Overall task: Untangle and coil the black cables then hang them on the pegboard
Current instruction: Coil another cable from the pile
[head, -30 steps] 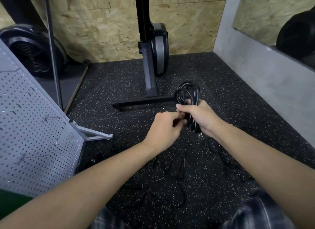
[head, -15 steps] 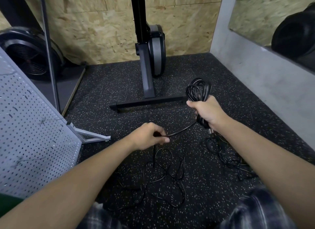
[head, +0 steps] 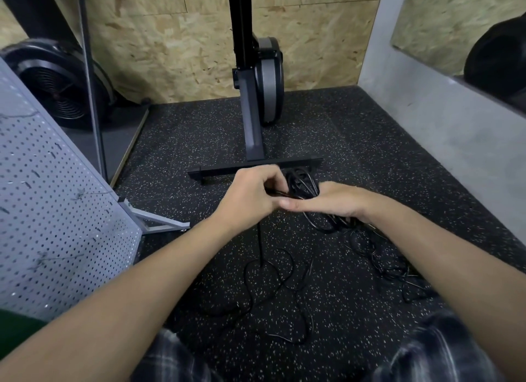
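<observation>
My right hand (head: 333,203) holds a coiled bundle of thin glossy black cable (head: 301,182) above the black rubber floor flecked with white (head: 370,142) — loops stick out past my knuckles and more hang below my wrist. My left hand (head: 253,195), just beside it, pinches one strand (head: 259,239) in curled fingers; the strand drops straight to a loose black cable tangle (head: 273,290) on the floor by my knees. Another thin black snarl (head: 381,265) lies partly covered by my right forearm. My right fingers are hidden behind the hand — how tightly they close I cannot see. The grey perforated metal pegboard (head: 57,210) stands at my left, cut off by the frame.
</observation>
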Motion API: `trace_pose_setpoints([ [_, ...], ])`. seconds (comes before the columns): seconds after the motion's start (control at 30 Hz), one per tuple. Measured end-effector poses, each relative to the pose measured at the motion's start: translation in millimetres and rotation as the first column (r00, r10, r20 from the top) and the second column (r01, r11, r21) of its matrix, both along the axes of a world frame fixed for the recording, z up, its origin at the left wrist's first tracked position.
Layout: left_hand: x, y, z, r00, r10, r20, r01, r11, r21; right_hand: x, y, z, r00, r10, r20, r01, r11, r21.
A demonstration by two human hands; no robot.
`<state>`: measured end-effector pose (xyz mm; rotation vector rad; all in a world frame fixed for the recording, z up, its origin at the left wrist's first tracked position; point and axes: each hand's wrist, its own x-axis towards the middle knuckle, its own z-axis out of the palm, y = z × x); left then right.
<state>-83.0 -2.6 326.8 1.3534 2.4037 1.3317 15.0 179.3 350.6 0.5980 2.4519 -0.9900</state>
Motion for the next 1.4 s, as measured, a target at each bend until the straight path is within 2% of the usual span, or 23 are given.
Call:
trace_pose_setpoints([
  [0.1, 4.0, 0.3, 4.3, 1.000, 0.009, -0.018, -0.008, 1.000, 0.021, 0.3, 1.6, -9.8, 0.993, 0.054, 0.110, -0.050, 0.998, -0.039],
  [0.33, 4.1, -0.8, -2.0, 0.995, -0.078, -0.067, 0.080, 0.996, 0.033, -3.7, -5.8, -16.6, 0.980, 0.023, 0.195, -0.010, 0.997, -0.071],
  [0.43, 0.3, -1.8, -5.0, 0.996, -0.068, -0.063, 0.070, 0.997, 0.029, -4.6, -8.2, -20.1, 0.986, -0.009, 0.164, 0.039, 0.983, -0.180],
  [0.53, -3.3, -2.6, -8.0, 1.000, -0.013, -0.021, 0.013, 1.000, -0.002, -0.8, -8.4, -10.9, 0.993, 0.047, 0.107, -0.018, 0.966, -0.256],
  [0.67, -7.5, -1.5, -5.5, 0.985, 0.082, 0.151, -0.090, 0.995, 0.048, -0.5, 0.5, -7.0, 0.998, 0.013, 0.060, 0.019, 0.863, -0.504],
  [0.77, -11.4, -3.8, -9.4, 0.977, 0.059, 0.203, -0.059, 0.998, -0.006, -0.3, 10.5, -3.9, 0.999, -0.027, 0.019, 0.033, 0.787, -0.616],
  [0.83, -12.4, -4.5, -15.9, 0.966, 0.029, 0.258, -0.017, 0.999, -0.050, -0.2, 15.4, -1.7, 0.998, -0.070, 0.002, 0.052, 0.720, -0.692],
  [0.97, -20.7, -5.6, -25.7, 0.913, 0.024, 0.408, -0.015, 1.000, -0.026, -1.5, 24.6, 3.4, 0.979, -0.197, -0.049, 0.081, 0.599, -0.797],
  [1.1, -24.1, -11.6, -35.7, 0.862, -0.014, 0.507, 0.098, 0.985, -0.139, -6.7, 37.3, 8.8, 0.881, -0.451, -0.141, 0.074, 0.425, -0.902],
  [1.17, -19.7, -10.2, -33.6, 0.771, -0.036, 0.636, 0.097, 0.993, -0.061, -9.9, 37.3, 6.7, 0.822, -0.547, -0.159, 0.098, 0.411, -0.906],
  [1.23, -12.1, -3.5, -24.1, 0.655, -0.068, 0.752, 0.053, 0.998, 0.044, -11.6, 34.9, 2.6, 0.785, -0.590, -0.187, 0.116, 0.436, -0.892],
  [1.27, -8.9, 0.0, -18.8, 0.634, -0.069, 0.770, 0.019, 0.997, 0.074, -11.7, 33.1, 1.6, 0.770, -0.606, -0.199, 0.120, 0.445, -0.888],
  [1.33, -4.1, 4.8, -11.4, 0.667, -0.039, 0.744, -0.066, 0.992, 0.111, -12.2, 28.8, 0.4, 0.735, -0.642, -0.216, 0.142, 0.458, -0.878],
  [1.4, -0.4, 7.8, -7.2, 0.754, 0.004, 0.657, -0.122, 0.983, 0.134, -12.9, 23.0, -1.8, 0.700, -0.679, -0.220, 0.177, 0.464, -0.868],
])
